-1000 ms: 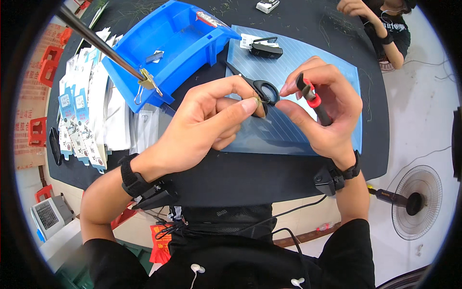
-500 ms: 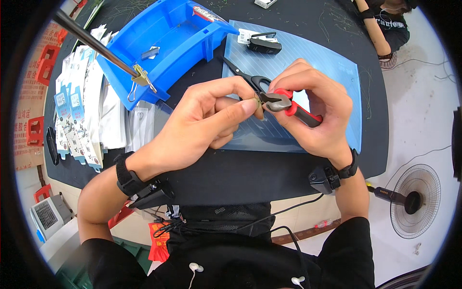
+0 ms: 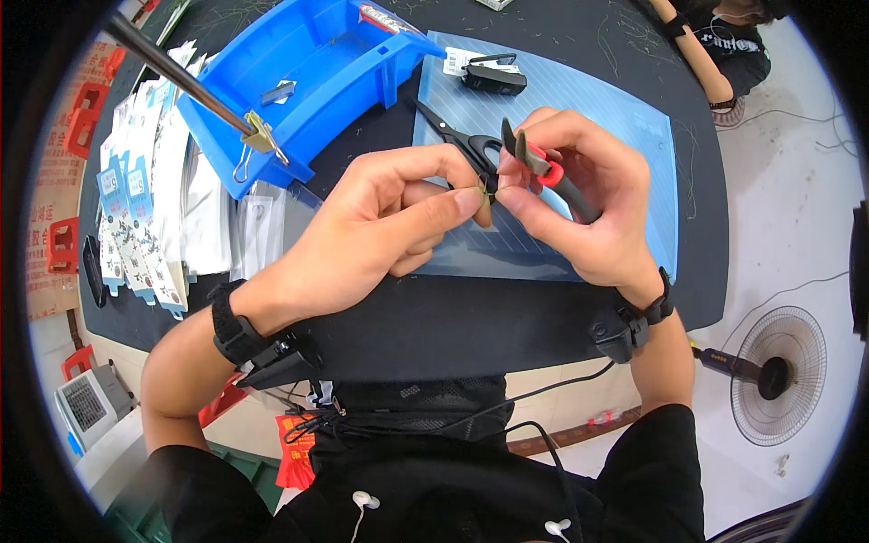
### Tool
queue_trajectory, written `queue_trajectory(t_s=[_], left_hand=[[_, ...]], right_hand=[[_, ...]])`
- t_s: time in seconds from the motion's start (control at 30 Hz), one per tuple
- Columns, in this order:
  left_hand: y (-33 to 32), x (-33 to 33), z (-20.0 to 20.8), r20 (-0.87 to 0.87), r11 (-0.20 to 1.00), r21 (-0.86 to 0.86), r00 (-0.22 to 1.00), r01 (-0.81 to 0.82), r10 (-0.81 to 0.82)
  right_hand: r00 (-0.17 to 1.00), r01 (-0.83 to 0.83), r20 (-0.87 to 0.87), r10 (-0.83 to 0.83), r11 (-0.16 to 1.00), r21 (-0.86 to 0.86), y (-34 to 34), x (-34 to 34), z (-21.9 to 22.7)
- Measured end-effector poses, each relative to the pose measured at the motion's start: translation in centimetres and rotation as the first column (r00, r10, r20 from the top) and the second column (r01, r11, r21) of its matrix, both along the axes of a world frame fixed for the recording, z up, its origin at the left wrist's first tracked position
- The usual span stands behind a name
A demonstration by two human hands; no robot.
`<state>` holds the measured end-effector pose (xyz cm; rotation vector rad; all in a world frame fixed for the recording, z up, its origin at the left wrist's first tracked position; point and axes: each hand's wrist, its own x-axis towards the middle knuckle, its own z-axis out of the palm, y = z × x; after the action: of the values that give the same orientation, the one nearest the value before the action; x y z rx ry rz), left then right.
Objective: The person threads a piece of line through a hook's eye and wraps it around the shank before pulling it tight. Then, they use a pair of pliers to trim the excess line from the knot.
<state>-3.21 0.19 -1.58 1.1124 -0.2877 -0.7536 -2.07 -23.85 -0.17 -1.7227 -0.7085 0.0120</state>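
While red-and-grey pliers are being gripped above the blue mat in the curled right hand, a thin strand is being pinched between thumb and forefinger of the inward-bent left hand. The strand is being mostly hidden by the hands. The pliers are being held slanted lengthwise, jaws pointing forward-left.
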Motion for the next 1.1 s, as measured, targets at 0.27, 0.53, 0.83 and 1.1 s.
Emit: queue_trajectory(t_s=[0.27, 0.53, 0.83, 1.1], left_hand=[[0.1, 0.0, 0.1, -0.020, 1.000, 0.004, 1.000, -0.010, 0.010], [0.2, 0.0, 0.5, -0.087, 0.999, -0.036, 0.996, 0.002, -0.005], [0.2, -0.1, 0.6, -0.045, 1.000, -0.009, 0.999, 0.028, -0.028], [0.0, -0.2, 0.4, -0.076, 0.998, -0.053, 0.997, -0.018, 0.013]], right_hand=[[0.997, 0.019, -0.079, -0.014, 0.998, 0.066, -0.1, 0.0, 0.1], [0.998, 0.061, 0.014, -0.061, 0.998, -0.023, -1.0, 0.8, 0.2], [0.994, -0.036, -0.098, 0.046, 0.994, 0.104, 0.3, 0.0, 0.1], [0.996, -0.080, -0.034, 0.084, 0.990, 0.114, 0.1, 0.4, -0.2]])
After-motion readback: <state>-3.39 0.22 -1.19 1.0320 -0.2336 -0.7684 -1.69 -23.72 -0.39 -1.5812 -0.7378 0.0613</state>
